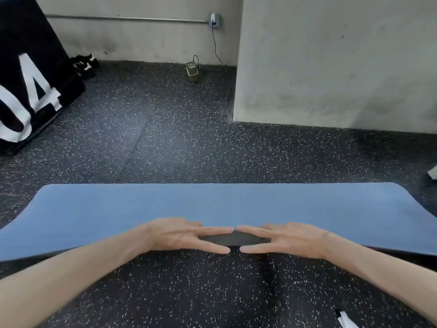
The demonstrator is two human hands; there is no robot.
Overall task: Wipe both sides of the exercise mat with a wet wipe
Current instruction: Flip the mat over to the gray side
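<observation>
lying flat, blue exercise mat, dark underside.

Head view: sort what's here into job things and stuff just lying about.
Job:
- blue exercise mat, near edge lifted, dark underside showing
- left hand and right hand, fingers straight at that edge

Lying about:
- black box with white numerals
- shoes
- small corded device
- wall outlet

No wet wipe clearly visible.
</observation>
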